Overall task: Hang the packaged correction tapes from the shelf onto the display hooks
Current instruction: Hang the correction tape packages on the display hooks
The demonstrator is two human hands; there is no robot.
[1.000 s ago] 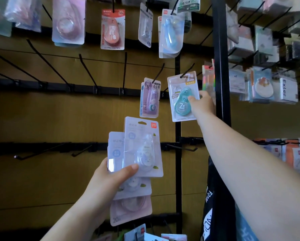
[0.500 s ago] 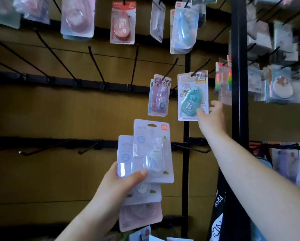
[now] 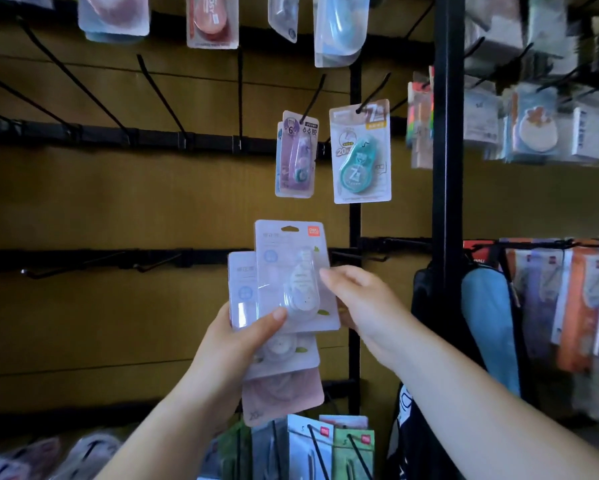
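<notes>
With left hand [image 3: 235, 337] gripping the fanned stack [image 3: 280, 393] below the hung tapes and right hand [image 3: 364, 306] pinching the front pack [image 3: 291, 271], peel off cleanly, then aim its slot [image 3: 290, 229] at a bare hook [image 3: 357, 256].

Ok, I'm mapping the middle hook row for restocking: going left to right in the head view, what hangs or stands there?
Bare black hooks → purple-carded blister pack → teal correction tape on a white card → black upright post → blurred white egg-shaped pack.
</notes>
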